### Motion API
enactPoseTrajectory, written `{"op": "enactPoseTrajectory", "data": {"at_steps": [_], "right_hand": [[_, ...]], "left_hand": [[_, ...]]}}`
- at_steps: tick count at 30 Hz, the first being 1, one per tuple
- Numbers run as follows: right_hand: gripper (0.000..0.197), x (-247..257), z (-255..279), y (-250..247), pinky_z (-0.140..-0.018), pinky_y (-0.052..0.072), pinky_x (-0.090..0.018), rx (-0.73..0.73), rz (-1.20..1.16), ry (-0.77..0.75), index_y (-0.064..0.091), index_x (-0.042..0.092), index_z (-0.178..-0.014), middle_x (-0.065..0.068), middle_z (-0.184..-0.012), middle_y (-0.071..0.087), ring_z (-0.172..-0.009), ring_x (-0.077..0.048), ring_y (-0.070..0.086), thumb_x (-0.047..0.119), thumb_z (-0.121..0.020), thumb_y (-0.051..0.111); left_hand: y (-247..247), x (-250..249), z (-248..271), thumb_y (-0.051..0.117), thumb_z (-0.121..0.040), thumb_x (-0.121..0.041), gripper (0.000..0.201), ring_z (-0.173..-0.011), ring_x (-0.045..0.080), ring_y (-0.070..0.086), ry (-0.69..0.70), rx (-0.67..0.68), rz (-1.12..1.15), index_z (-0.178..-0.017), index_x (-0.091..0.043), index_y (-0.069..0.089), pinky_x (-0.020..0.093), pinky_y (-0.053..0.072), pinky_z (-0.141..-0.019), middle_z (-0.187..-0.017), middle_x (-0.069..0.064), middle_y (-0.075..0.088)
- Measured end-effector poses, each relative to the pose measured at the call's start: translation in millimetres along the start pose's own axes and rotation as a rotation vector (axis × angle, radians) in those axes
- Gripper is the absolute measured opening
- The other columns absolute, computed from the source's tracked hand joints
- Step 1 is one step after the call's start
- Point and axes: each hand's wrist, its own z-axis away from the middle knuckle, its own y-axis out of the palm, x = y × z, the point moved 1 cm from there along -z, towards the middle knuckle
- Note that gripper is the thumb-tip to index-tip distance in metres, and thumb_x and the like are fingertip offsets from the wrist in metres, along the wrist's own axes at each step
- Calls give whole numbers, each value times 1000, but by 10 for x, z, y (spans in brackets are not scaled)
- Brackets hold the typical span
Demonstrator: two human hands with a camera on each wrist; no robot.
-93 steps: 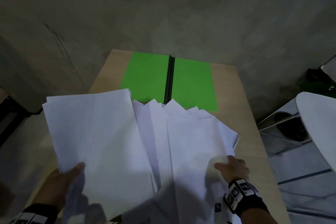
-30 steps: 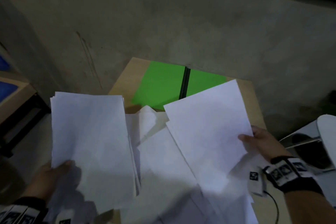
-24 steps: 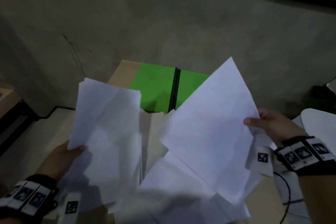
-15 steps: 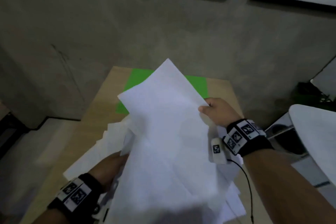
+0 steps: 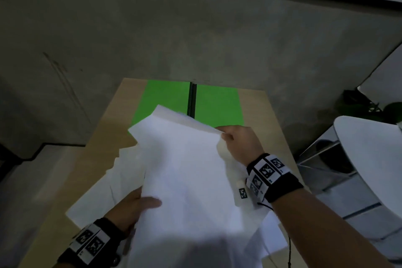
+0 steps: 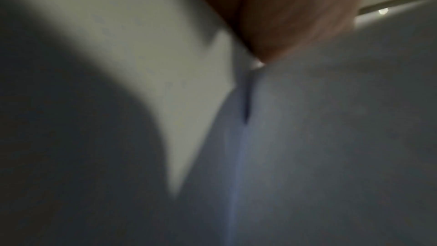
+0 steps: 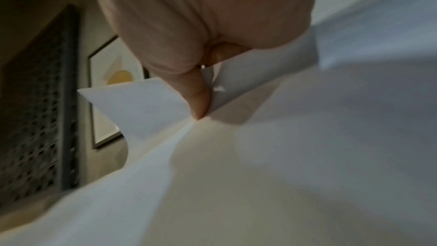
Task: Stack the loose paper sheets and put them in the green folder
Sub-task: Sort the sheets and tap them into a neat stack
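Both hands up over the table (image 5: 272,115), holding one bundle of paper sheets (image 5: 187,172) btwn them. Right hand (image 5: 241,143) pinches the bundle's far-right corner, thumb on top; left hand (image 5: 132,204) grips the near-left edge, thumb over the top sheet, fingers underneath. More loose sheets (image 5: 104,189) lie spread below, twd the table's left edge. Green folder (image 5: 165,100) lies open flat at the far edge, just beyond the bundle's far corner, dark spine in the middle.
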Motion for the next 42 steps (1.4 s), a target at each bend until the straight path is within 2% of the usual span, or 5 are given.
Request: {"op": "enactPoseTrajectory", "data": {"at_steps": [7,20,25,31,42], "right_hand": [[36,-728,192,368,-75,43,-21,136,-471,520,69,20,-79,2,-73,66,-71,-11,63,7,-96,40],[56,-562,1092,1351,-91,44,-36,348,-520,788,43,30,-123,-5,-127,50,-115,-27,50,38,-74,70],[43,-540,1129,921,-88,53,-41,337,-1356,705,60,17,-119,-8,-116,71,-106,-29,66,7,-79,72],[32,-415,1034,404,-77,57,-29,6,-1052,488,73,12,-98,-5,-95,77,-95,-25,71,0,-69,78],[37,-243,1079,359,-74,54,-23,-120,-993,358,69,16,-98,7,-91,77,-88,-7,71,7,-66,83]], "left_hand": [[-158,298,-158,63,-51,4,47,-87,43,61,-90,-121,75,-99,3,62,45,49,-79,-94,30,66],[-53,435,-191,84,-47,-9,83,-107,43,62,-47,-109,1,-124,1,56,51,48,-94,-100,16,74],[41,208,-56,91,-50,-29,78,-107,30,67,36,80,-45,-120,-16,60,43,51,-88,-117,11,70],[457,-291,9,78,-50,-65,76,-102,6,67,339,-26,-406,-112,-23,67,25,53,-88,-108,-10,74],[534,-571,119,80,-56,-29,48,-92,-5,67,718,-181,-349,-102,-30,67,9,51,-74,-98,-23,72]]}}
